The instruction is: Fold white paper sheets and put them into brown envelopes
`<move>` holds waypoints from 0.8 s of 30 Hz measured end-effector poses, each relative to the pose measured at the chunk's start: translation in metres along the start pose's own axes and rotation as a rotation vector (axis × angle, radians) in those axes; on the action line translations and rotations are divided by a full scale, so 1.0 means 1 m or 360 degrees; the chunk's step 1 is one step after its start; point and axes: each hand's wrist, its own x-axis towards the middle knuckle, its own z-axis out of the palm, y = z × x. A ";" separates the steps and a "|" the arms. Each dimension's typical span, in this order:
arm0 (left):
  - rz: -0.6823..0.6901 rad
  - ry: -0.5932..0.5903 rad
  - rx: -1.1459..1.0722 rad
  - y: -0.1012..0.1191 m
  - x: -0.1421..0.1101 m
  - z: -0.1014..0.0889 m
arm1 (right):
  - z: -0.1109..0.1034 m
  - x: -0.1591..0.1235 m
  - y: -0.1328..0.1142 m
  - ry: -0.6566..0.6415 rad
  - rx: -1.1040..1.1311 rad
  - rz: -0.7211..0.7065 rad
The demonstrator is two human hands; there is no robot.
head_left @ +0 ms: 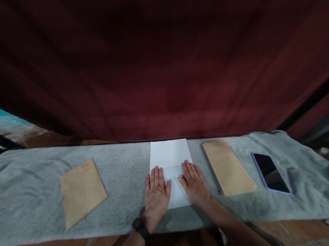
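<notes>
A white sheet of paper [169, 153] lies on the grey cloth, its near part folded over so that an edge runs across it between my hands. My left hand [156, 192] rests flat on the left side of the paper, fingers stretched out and pointing away from me. On the right side, my right hand [195, 184] lies flat in the same way, thumb turned inward. Both palms cover parts of the sheet and its fold. Neither hand grips anything.
Brown envelopes [231, 169] lie in a stack to the right, with a phone [271, 173] beyond them. Another brown envelope [83, 192] is on the left. Grey cloth [123, 182] covers the narrow bench. A dark red curtain [160, 80] hangs behind it.
</notes>
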 end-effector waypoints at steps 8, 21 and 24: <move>-0.0116 0.0053 -0.0072 -0.017 -0.009 -0.009 | -0.003 -0.005 0.008 -0.0057 -0.0113 0.0142; -0.0375 -0.0062 -0.0436 -0.034 0.020 -0.031 | -0.043 0.016 0.019 -0.0365 -0.0071 0.0591; -0.0366 -0.0105 -0.0386 -0.029 0.019 -0.038 | -0.043 0.015 0.019 -0.0457 -0.0020 0.0599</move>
